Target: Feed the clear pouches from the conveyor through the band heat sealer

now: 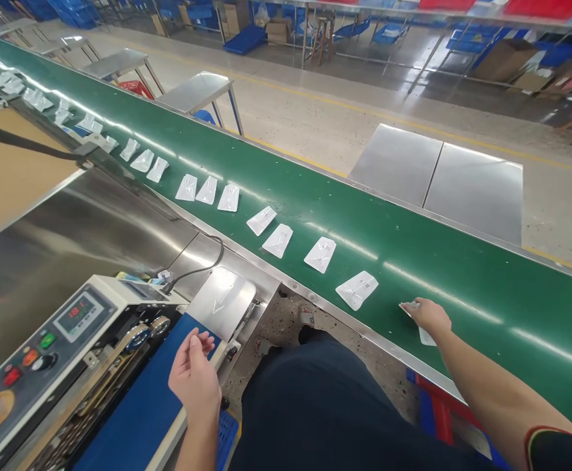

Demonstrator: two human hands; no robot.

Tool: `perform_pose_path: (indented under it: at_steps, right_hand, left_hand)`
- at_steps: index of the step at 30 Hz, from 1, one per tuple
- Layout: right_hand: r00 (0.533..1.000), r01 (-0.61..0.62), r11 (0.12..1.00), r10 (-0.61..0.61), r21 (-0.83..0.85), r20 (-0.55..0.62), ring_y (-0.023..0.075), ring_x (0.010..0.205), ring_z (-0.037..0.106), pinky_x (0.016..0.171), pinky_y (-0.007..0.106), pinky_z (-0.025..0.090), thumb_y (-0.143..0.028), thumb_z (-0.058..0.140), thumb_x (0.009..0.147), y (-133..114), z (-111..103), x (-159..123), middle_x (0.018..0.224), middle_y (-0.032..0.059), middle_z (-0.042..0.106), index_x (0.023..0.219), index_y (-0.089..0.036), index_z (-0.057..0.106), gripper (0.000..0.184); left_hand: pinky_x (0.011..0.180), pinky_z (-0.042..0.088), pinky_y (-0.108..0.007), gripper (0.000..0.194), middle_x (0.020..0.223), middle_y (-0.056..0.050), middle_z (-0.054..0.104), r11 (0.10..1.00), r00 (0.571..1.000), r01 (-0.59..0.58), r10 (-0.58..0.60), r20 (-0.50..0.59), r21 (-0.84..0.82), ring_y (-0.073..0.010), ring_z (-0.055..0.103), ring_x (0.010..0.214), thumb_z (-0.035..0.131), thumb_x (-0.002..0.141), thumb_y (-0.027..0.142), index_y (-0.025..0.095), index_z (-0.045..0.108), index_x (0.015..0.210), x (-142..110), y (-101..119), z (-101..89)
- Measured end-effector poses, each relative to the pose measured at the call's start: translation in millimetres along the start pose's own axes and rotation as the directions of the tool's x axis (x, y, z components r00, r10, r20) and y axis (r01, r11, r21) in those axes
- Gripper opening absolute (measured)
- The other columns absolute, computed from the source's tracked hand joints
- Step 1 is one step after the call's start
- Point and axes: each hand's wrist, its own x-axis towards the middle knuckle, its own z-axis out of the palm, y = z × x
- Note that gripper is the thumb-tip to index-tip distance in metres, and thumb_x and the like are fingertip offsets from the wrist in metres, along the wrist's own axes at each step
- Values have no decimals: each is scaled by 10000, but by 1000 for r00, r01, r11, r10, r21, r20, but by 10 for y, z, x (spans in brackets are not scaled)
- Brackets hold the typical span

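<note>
rightmost pouch (427,337): partly hidden | pouch print (325,248): too small | machine (82,353): cut off

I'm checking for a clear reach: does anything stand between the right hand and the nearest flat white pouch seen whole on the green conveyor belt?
Nothing visible does. Only a bare stretch of the green conveyor belt lies between the right hand and that flat white pouch.

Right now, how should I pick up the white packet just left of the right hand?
Probably pinch the white packet by its narrow end, coming from above and the right: it lies flat on the green belt, tapering toward that side, where the right hand is.
</note>
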Motion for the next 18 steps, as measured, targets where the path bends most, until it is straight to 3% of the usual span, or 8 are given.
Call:
perform_pose_path:
  at_steps: [2,4,8,12,14,16,18]
  right_hand:
    - [998,30,999,-28,37,-55,395,1058,687,838,436,525,-406,664,820,-93,33,-60,953,175,753,847,-219,751,208]
    - [996,25,981,-7,193,-89,368,1038,695,866,417,524,-340,650,800,-233,66,-146,965,164,755,864,-209,738,169]
    - [991,-69,868,116,493,-65,301,856,723,772,384,555,-391,667,819,-604,199,-291,938,157,761,1085,-167,742,355]
    - [994,-65,839,105,541,-42,268,649,684,611,364,538,-542,626,866,-1012,300,-336,751,135,734,962,-165,769,414]
    - [996,-9,836,58,548,-71,273,673,683,630,367,536,-575,626,856,-1231,250,-387,748,135,739,923,-171,784,438]
    - [988,141,832,-83,537,-131,290,773,702,722,379,551,-600,642,843,-1483,113,-518,822,137,769,923,-182,800,454]
    - [911,412,770,-335,486,-241,304,919,717,854,393,554,-611,618,871,-1783,-92,-756,968,127,802,950,-213,807,447]
  left_hand:
    - [805,644,-382,425,900,-51,767,1000,1000,-13,13,5,13,-159,699,742,775,872,515,150,792,1089,12,47,9]
    - [809,641,-384,412,905,-52,768,1000,1000,-23,23,-2,14,-159,700,740,766,883,503,148,794,1092,24,83,20]
    - [796,640,-378,426,912,-50,765,1000,1000,-25,25,-3,-7,-166,707,752,758,895,505,146,787,1123,22,82,49]
    - [782,645,-384,432,910,-57,769,1000,999,-21,21,28,-13,-182,716,766,741,908,519,143,787,1116,-4,29,49]
    - [791,643,-390,427,911,-66,776,1000,999,-28,28,42,-5,-190,721,766,729,915,518,141,791,1105,-22,8,23]
    - [796,640,-390,432,917,-79,786,999,997,-42,42,59,6,-207,734,778,724,916,519,138,793,1107,-47,-10,-9]
    - [803,638,-388,437,922,-98,795,998,993,-67,65,102,19,-231,752,808,721,917,521,136,795,1111,-84,-24,-23]
